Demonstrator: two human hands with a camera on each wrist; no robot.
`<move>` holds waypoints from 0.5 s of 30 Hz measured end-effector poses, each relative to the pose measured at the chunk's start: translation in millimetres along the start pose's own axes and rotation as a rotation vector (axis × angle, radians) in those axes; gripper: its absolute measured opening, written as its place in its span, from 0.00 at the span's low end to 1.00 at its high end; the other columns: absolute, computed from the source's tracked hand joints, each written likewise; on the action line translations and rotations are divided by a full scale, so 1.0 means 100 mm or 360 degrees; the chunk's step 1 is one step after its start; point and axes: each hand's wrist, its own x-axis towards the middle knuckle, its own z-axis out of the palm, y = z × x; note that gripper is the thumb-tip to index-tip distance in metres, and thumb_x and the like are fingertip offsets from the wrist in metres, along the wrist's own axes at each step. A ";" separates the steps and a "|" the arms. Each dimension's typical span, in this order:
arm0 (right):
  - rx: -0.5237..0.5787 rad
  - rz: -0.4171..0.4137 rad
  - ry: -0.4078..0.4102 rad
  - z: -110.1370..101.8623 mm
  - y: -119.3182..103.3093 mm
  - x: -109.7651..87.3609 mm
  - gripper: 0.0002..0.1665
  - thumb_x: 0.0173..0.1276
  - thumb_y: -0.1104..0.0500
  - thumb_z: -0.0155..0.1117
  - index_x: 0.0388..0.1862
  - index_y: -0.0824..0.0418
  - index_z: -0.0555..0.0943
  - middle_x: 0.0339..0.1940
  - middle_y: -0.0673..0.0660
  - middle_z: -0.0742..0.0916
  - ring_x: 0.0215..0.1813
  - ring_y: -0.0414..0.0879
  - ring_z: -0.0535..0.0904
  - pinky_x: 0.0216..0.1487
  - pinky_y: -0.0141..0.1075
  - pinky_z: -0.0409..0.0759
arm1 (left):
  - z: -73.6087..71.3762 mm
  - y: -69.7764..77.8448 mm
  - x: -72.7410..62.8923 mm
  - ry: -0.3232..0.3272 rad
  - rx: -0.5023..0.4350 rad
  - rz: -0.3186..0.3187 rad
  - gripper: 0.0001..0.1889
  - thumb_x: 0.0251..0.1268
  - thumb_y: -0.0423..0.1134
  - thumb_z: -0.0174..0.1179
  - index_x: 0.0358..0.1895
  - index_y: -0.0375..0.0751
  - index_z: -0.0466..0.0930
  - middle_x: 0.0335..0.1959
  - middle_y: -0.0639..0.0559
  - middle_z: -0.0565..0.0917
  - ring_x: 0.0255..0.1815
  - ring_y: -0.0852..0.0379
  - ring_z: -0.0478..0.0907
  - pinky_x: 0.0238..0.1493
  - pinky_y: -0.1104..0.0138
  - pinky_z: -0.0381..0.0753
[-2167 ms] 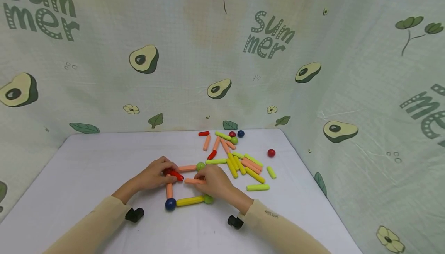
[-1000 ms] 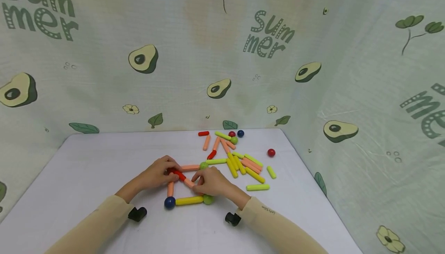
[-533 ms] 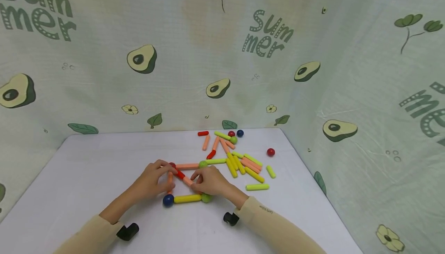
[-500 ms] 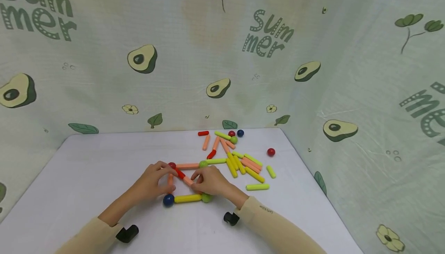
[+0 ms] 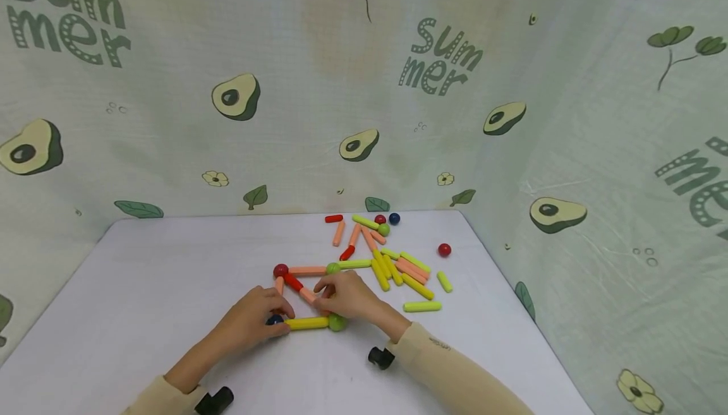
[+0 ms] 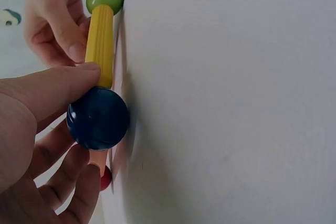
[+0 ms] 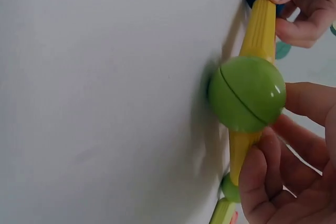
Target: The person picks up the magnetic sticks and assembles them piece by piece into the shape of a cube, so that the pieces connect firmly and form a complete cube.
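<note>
A flat toy frame of rods and balls lies on the table, with a red ball [image 5: 280, 270], a blue ball [image 6: 98, 118] and two green balls [image 5: 337, 322] at its corners. My left hand [image 5: 253, 320] pinches the yellow rod [image 5: 308, 323] beside the blue ball, its thumb on the rod and other fingers behind. Across the frame runs a diagonal of a short red rod [image 5: 293, 282] and a salmon rod [image 5: 308, 295]. My right hand [image 5: 347, 295] pinches the salmon rod near the front green ball, other fingers curled against another yellow rod [image 7: 242, 153].
Behind and right of the frame lie several loose yellow, lime and salmon rods, among them a lime rod [image 5: 423, 306]. A loose red ball [image 5: 444, 250] and a dark blue ball [image 5: 394, 218] sit farther back. A patterned cloth [image 5: 296, 150] hangs behind the white table [image 5: 188, 257].
My right hand has brought the salmon rod against the red rod, forming the diagonal. My left hand has left the red-ball corner and moved toward me to the blue-ball corner.
</note>
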 end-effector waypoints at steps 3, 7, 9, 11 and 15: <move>-0.0013 -0.0013 0.0035 -0.14 0.06 -0.05 0.13 0.73 0.54 0.74 0.53 0.56 0.90 0.37 0.44 0.88 0.33 0.37 0.79 0.36 0.29 0.80 | -0.01 -0.01 0.01 0.0008 0.0021 -0.0001 0.11 0.57 0.44 0.81 0.39 0.62 0.88 0.37 0.70 0.82 0.41 0.61 0.70 0.42 0.65 0.76; -0.0072 0.0019 0.0124 -0.36 0.21 -0.11 0.13 0.74 0.55 0.73 0.54 0.55 0.90 0.46 0.49 0.90 0.35 0.41 0.79 0.38 0.32 0.80 | -0.02 -0.03 0.01 0.0016 0.0024 -0.0010 0.12 0.57 0.43 0.81 0.40 0.63 0.88 0.36 0.70 0.82 0.40 0.62 0.71 0.44 0.63 0.78; -0.0094 0.0032 0.0166 -0.46 0.31 -0.13 0.13 0.73 0.56 0.73 0.54 0.57 0.90 0.48 0.54 0.90 0.37 0.43 0.79 0.39 0.34 0.81 | -0.02 -0.06 0.02 0.0010 0.0023 -0.0031 0.12 0.58 0.43 0.81 0.39 0.64 0.88 0.37 0.70 0.82 0.41 0.62 0.71 0.45 0.62 0.79; -0.0135 0.0067 0.0199 -0.54 0.40 -0.15 0.14 0.72 0.58 0.74 0.54 0.59 0.90 0.49 0.56 0.90 0.40 0.44 0.80 0.43 0.37 0.81 | -0.03 -0.08 0.02 0.0004 0.0027 -0.0049 0.12 0.58 0.43 0.81 0.39 0.64 0.88 0.38 0.70 0.83 0.42 0.61 0.72 0.48 0.59 0.79; -0.0278 0.0168 0.0302 -0.61 0.56 -0.20 0.14 0.69 0.61 0.74 0.52 0.62 0.90 0.43 0.57 0.86 0.42 0.47 0.77 0.47 0.41 0.80 | -0.05 -0.10 0.02 -0.0006 0.0021 -0.0062 0.12 0.58 0.43 0.81 0.39 0.63 0.88 0.39 0.69 0.83 0.44 0.60 0.73 0.52 0.55 0.81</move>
